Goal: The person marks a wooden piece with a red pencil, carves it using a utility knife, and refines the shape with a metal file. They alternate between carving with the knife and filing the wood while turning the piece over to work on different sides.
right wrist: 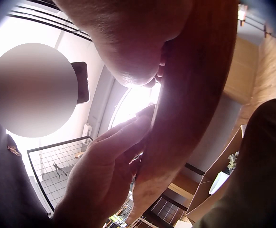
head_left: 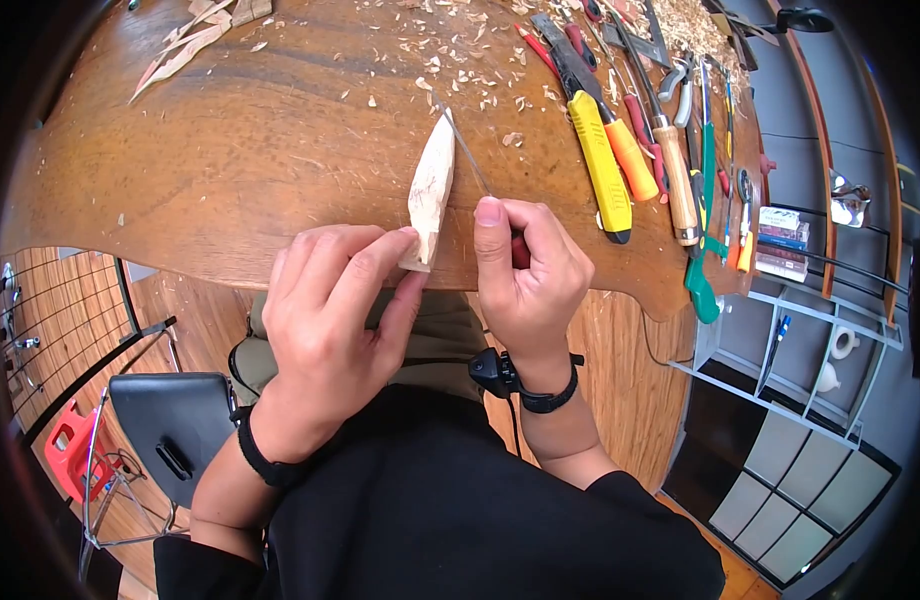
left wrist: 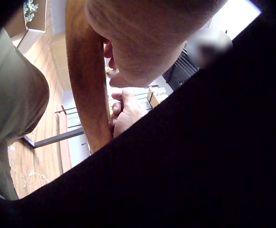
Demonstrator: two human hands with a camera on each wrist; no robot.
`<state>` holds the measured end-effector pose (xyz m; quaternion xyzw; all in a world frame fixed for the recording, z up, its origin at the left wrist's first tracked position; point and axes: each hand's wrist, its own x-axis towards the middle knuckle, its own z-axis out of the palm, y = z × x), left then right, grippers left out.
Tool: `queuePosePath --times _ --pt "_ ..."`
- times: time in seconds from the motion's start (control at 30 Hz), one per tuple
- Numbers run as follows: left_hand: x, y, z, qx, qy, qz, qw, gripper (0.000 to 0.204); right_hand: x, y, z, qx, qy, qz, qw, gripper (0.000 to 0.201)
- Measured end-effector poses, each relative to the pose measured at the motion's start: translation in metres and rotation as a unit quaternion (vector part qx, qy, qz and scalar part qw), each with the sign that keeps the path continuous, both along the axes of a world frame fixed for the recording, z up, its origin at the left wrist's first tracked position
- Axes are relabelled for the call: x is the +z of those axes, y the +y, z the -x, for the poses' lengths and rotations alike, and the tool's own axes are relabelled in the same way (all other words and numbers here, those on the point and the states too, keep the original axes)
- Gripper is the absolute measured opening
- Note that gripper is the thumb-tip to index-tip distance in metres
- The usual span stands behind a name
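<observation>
A pale carved piece of wood (head_left: 433, 178), pointed at its far end and pencil-marked on its face, lies at the near edge of the wooden table (head_left: 280, 130). My left hand (head_left: 330, 285) pinches its narrow near end between thumb and fingers. Just to the right, my right hand (head_left: 535, 265) grips a carving knife, fingers curled round a dark red handle that is mostly hidden. The thin knife blade (head_left: 470, 157) slants forward and left, its tip beside the wood's point. Both wrist views show the hands at the table edge; the wood is hidden there.
Right of the hands lie a yellow utility knife (head_left: 602, 165), a wood-handled tool (head_left: 677, 180), a green-handled tool (head_left: 702, 285) and several others. Wood shavings (head_left: 460, 65) litter the far side. Split wood pieces (head_left: 185, 50) lie far left. A black chair (head_left: 170, 430) stands left.
</observation>
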<state>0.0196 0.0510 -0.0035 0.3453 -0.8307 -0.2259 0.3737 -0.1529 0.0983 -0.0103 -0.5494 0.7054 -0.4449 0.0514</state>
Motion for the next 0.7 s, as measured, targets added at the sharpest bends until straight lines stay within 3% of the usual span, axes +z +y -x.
queuePosePath --times 0.7 --pt "-0.0018 0.0005 0.0034 0.056 0.018 -0.032 0.998 0.032 -0.0005 -0.0005 0.0001 0.003 -0.002 0.006 1.0 0.014"
